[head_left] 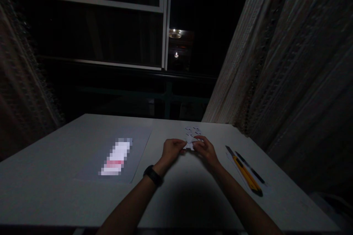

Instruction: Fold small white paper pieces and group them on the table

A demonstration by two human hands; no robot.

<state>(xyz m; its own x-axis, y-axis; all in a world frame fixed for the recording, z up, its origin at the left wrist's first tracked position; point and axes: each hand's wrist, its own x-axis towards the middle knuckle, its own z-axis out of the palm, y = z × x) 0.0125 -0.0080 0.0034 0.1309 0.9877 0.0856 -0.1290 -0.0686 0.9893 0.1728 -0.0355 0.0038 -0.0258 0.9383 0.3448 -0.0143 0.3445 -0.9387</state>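
Observation:
Between my two hands is a small piece of white paper (pixel 189 146), pinched at its left and right edges; it looks folded or creased. My left hand (pixel 173 149), with a dark band on the wrist, closes thumb and fingers on the left side. My right hand (pixel 204 149) grips the right side, its fingers curled. Just beyond, several small white paper pieces (pixel 189 134) with dark marks lie on the white table (pixel 171 194). The dim light hides the finer detail of the held piece.
To the right lie a yellow box cutter (pixel 245 174) and a black pen (pixel 252 169), with paper beneath them. At left, a lit, blurred-out screen (pixel 116 156) rests on a pale sheet (pixel 140 147). Behind the table are a dark window (pixel 165 25) and curtains (pixel 248 44).

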